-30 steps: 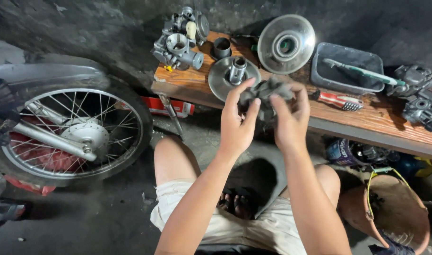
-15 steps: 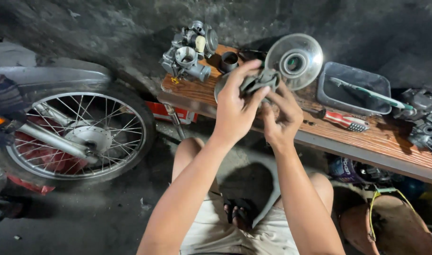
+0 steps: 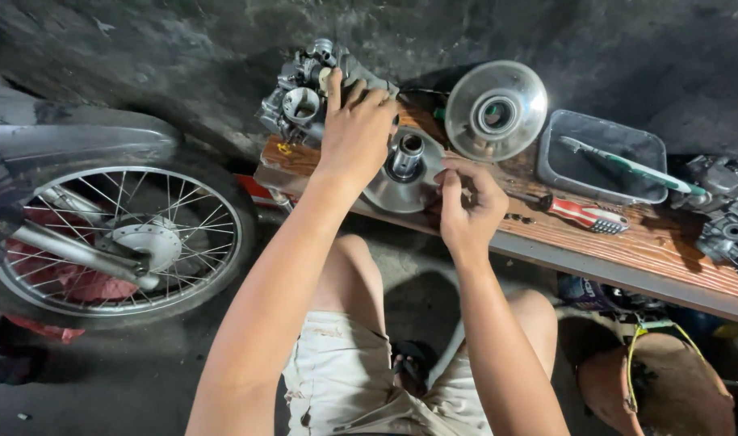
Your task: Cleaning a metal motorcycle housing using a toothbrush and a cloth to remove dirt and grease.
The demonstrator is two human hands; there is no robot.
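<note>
Already the left hand (image 3: 357,129) is closed over a dark grey cast-metal part (image 3: 367,81), fingers curled on top of it, and holds it at the far end of the reddish wooden plank bench (image 3: 627,242), just beside a grey cast-aluminium carburettor with a round open throat (image 3: 298,103). The right hand (image 3: 466,206) hovers at the bench's near edge with fingertips drawn together, as if pinching something small; what it holds, if anything, cannot be made out. Judging from this, the work is partway: several pieces lie apart on the bench and nothing looks joined up yet.

Between the hands sits a dull silver metal disc with a raised central sleeve (image 3: 405,165), smooth and slightly dished. Behind it leans a shinier round pulley face with a dark hub hole (image 3: 496,111). Further right are a dark rectangular plastic tray (image 3: 599,157) holding a green-handled brush (image 3: 627,165), a red-handled screwdriver (image 3: 583,214), and more rough grey castings (image 3: 724,214). A spoked motorcycle wheel with a black tyre (image 3: 119,242) stands to the left on the gritty concrete floor (image 3: 102,379).
</note>
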